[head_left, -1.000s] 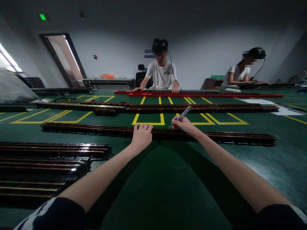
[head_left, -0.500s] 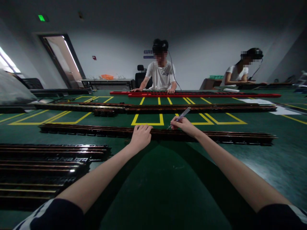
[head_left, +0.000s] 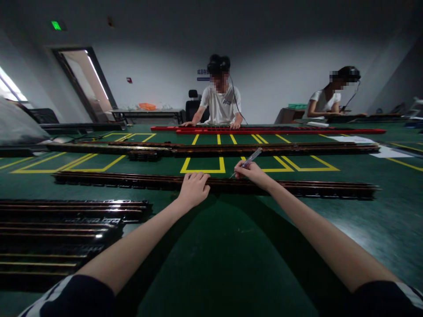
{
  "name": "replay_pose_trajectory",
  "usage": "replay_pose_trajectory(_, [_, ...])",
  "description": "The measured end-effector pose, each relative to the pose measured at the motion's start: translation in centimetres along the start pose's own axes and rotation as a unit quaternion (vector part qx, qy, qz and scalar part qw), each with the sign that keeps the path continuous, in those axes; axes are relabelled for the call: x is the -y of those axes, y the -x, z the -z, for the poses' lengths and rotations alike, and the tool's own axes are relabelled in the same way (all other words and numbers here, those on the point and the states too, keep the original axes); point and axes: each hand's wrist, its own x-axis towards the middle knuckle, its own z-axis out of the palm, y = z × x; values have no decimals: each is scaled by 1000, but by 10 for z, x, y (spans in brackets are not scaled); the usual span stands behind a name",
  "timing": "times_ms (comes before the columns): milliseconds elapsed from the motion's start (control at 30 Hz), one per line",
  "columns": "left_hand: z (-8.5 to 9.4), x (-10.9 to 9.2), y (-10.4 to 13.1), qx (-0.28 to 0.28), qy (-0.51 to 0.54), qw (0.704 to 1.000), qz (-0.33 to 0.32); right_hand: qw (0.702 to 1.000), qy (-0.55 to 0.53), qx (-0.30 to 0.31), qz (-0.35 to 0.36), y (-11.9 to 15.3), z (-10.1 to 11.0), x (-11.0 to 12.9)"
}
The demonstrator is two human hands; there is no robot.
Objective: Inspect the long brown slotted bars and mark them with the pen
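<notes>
A long black rail [head_left: 109, 179] with copper-coloured strips lies crosswise on the green table in front of me. My left hand [head_left: 194, 190] grips it near its middle, fingers curled over the far edge and thumb on the near side. To the right of that, my right hand [head_left: 249, 172] is closed round a screwdriver [head_left: 251, 157] with a clear handle. The screwdriver leans, its thin shaft pointing down and left to the top of the rail. Whether the tip sits in a screw is too small to tell.
Several similar rails [head_left: 59, 229] lie at the near left, and another row of rails [head_left: 274, 150] stretches beyond mine. Farther back, a co-worker [head_left: 220, 103] rests both hands at a red rail [head_left: 280, 131]. A second person [head_left: 325, 103] sits at the right. White paper sheets [head_left: 391, 152] lie at the right.
</notes>
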Motion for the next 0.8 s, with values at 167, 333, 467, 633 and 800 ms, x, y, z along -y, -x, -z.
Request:
replay_pose_trajectory(167, [-1,1,0,-4,6,1000,-5,1000,1,-3,-1,-1,0,-1])
replay_pose_trajectory(333, [-1,1,0,0,6,1000,-4,1000,5,-6,3,0,0,-1])
replay_pose_trajectory(467, [-1,1,0,-3,3,1000,-6,1000,4,-2,5,1,0,-1])
replay_pose_trajectory(633, [0,1,0,1,3,1000,-2,1000,11,0,7,1,1,-3])
replay_pose_trajectory(800, [-1,1,0,3,1,1000,-2,1000,14,2,13,0,2,-5])
